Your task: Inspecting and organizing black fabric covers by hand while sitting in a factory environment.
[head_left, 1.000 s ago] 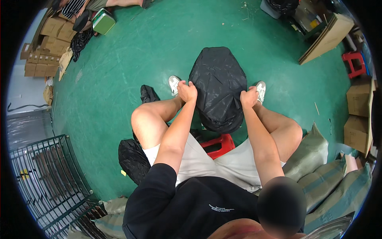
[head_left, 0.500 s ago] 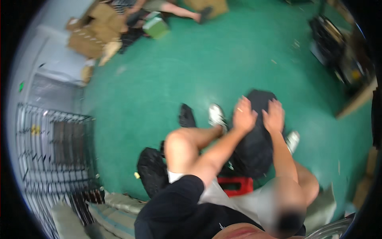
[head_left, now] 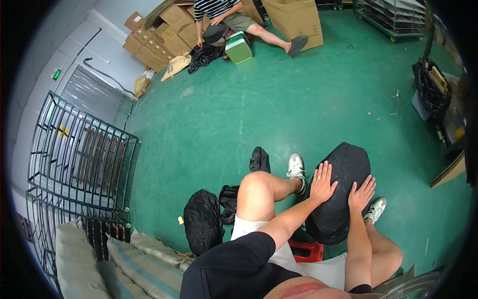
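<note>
A large black oval bundle with a smooth, slightly creased covering stands between my legs. My left hand lies flat on its upper left part, fingers stretched out and pointing away from me. On its right side rests my right hand, palm against the covering and fingers spread. Neither hand grasps anything. What is inside the bundle cannot be seen. Part of a red plastic stool shows just behind the bundle, between my thighs.
Black bundles and a small black bag lie left of my leg. Stuffed sacks and a dark metal rack stand left. Farther off, a person sits among cardboard boxes and a green tin.
The view has shifted, so the scene sits lower and sharper. Both hands have slid nearer to me along the bundle, the right one more toward its right side.
</note>
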Tool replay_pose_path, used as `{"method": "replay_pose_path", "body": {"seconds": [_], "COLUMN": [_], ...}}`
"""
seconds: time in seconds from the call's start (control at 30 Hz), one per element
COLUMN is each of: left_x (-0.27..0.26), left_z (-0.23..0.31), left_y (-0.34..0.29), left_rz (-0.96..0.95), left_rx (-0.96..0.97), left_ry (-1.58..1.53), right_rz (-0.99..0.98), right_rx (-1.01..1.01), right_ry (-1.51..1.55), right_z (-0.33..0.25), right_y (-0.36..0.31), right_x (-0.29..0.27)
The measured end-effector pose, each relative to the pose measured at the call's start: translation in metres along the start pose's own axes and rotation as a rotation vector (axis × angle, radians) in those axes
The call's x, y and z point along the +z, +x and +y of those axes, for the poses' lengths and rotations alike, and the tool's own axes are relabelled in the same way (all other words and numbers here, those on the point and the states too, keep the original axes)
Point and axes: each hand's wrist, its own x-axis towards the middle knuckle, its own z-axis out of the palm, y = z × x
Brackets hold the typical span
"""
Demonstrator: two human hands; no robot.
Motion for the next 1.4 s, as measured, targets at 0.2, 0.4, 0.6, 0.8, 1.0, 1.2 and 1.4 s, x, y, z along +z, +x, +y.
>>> {"method": "replay_pose_path", "body": {"seconds": [0.2, 0.4, 0.6, 0.8, 1.0, 1.2, 1.4], "left_x": [0.005, 0.017, 0.031, 0.025, 0.018, 0.011, 0.023], "left_z": [-0.002, -0.009, -0.041, -0.028, -0.033, -0.022, -0.028], "left_y": [-0.055, -0.087, -0.082, -0.074, -0.077, -0.084, -0.129], "left_rz": [-0.034, -0.068, -0.481, -0.427, -0.353, -0.359, -0.094], "left_rx": [-0.224, -0.683, -0.963, -1.023, -0.996, -0.971, -0.901], "left_ry": [-0.021, -0.301, -0.804, -0.703, -0.85, -0.762, -0.865], "right_rz": [-0.076, -0.296, -0.565, -0.651, -0.657, -0.641, 0.047], "right_rx": [0.201, 0.747, 0.976, 1.077, 1.059, 1.023, -0.057], "right_ry": [-0.015, 0.342, 0.925, 0.998, 0.995, 0.86, -0.023], "right_z": [0.006, 0.014, 0.051, 0.06, 0.055, 0.065, 0.035], "right_y": [-0.04, -0.066, -0.07, -0.067, -0.064, -0.069, -0.078], "right_x": [-0.006, -0.015, 0.003, 0.0, -0.006, -0.01, -0.039]}}
